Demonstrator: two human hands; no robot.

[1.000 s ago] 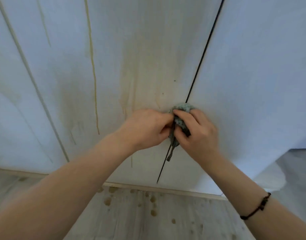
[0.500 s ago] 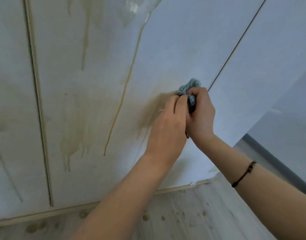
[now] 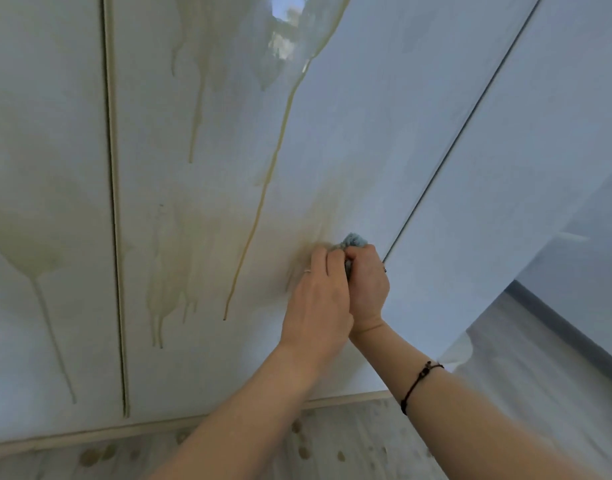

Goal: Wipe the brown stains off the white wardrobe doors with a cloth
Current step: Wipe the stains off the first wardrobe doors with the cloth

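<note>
White wardrobe doors (image 3: 384, 116) fill the view. Brown stains run down the middle door: a long thin drip (image 3: 263, 202), a smeared patch (image 3: 318, 230) and pale runs (image 3: 173, 271) further left. A small grey-blue cloth (image 3: 355, 240) is bunched against the middle door, close to the dark gap on its right. My right hand (image 3: 366, 285) grips the cloth; most of it is hidden in the fist. My left hand (image 3: 320, 299) lies against my right, fingers curled at the cloth's left side on the smeared patch.
The left door (image 3: 38, 168) carries a wide brown stain with a drip. A plinth (image 3: 90, 434) runs under the doors. Brown drops (image 3: 93, 457) spot the pale wooden floor. The right door (image 3: 546, 133) looks unstained. A grey skirting (image 3: 574, 334) shows at the right.
The view has swung up and left, so more stained door shows above. Both hands with the cloth have moved from the door gap onto the middle door's smeared patch.
</note>
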